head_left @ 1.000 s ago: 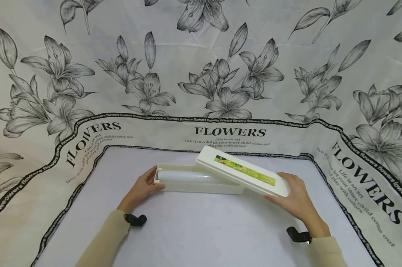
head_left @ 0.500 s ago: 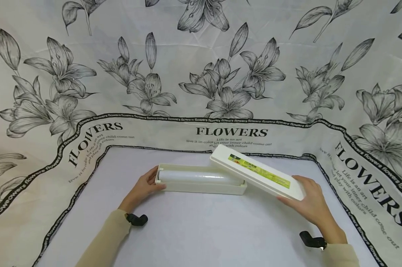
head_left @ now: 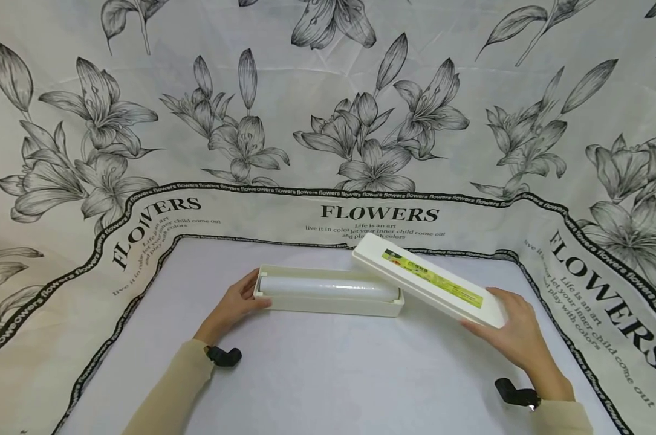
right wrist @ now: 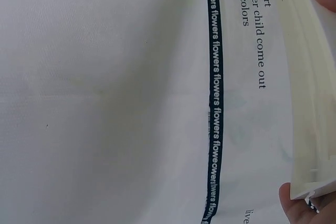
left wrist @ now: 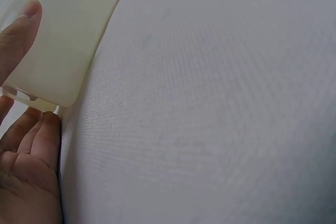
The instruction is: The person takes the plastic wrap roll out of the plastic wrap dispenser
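My right hand (head_left: 509, 331) gripped the lid (head_left: 430, 281), likely light and stiff, by its end edges, while my left hand (head_left: 234, 311), partly hidden, seemed clamped on the box (head_left: 333, 307).

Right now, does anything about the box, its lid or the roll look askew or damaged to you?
Only the lid looks askew: the right hand holds it slanted, not seated on the box. The roll lies lengthwise inside, and the left hand grips the box's end. I see no damage.
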A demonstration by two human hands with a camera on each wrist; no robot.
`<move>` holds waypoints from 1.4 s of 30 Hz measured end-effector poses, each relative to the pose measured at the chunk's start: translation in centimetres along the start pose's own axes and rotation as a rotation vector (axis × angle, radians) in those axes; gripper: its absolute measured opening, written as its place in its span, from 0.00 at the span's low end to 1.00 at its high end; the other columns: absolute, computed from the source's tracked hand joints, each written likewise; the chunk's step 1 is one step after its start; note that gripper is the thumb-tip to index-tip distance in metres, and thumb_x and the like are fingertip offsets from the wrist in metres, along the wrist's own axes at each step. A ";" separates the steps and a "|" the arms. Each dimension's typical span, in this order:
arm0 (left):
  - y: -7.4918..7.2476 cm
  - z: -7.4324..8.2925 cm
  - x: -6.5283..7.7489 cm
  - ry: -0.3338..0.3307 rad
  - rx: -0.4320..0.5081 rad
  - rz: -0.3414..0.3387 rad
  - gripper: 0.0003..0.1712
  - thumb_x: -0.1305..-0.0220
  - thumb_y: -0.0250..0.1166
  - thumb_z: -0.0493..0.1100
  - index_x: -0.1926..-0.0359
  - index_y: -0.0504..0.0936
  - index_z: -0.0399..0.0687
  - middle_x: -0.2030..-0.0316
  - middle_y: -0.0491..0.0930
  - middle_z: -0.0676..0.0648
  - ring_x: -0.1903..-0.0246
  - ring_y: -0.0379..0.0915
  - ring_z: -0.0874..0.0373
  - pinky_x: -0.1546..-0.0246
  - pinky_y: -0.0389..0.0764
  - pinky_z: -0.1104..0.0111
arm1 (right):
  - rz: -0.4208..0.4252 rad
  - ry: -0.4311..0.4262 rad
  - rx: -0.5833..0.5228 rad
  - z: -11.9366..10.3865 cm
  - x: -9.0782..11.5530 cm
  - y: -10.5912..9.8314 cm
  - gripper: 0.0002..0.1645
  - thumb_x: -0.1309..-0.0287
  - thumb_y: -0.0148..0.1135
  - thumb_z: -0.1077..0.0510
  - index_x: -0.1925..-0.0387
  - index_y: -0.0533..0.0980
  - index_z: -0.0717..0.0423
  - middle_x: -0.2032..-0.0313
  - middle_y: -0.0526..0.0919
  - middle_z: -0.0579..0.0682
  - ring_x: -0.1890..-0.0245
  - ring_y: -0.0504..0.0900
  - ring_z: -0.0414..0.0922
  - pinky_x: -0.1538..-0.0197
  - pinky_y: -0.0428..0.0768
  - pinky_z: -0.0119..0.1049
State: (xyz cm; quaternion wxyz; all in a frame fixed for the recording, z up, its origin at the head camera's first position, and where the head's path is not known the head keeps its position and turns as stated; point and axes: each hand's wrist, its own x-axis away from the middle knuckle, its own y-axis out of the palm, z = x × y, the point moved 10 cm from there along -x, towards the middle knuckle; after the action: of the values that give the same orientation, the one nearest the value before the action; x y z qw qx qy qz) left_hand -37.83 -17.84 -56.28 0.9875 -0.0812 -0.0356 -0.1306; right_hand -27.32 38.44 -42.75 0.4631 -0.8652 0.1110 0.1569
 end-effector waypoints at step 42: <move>0.1 -0.2 -0.1 -0.021 0.019 -0.003 0.64 0.46 0.82 0.46 0.17 0.50 0.55 0.19 0.54 0.45 0.21 0.53 0.48 0.26 0.66 0.64 | -0.017 0.190 0.085 6.8 2.3 -1.2 0.60 0.57 0.84 0.40 0.32 0.67 0.70 0.40 0.72 0.74 0.46 0.69 0.66 0.51 0.64 0.57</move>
State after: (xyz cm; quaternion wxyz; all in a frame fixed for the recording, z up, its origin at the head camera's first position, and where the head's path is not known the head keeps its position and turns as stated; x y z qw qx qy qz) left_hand -37.89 -17.76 -56.48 0.9876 -0.0731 -0.0471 -0.1308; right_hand -25.94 44.70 -46.23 0.4880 -0.8567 0.1535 0.0654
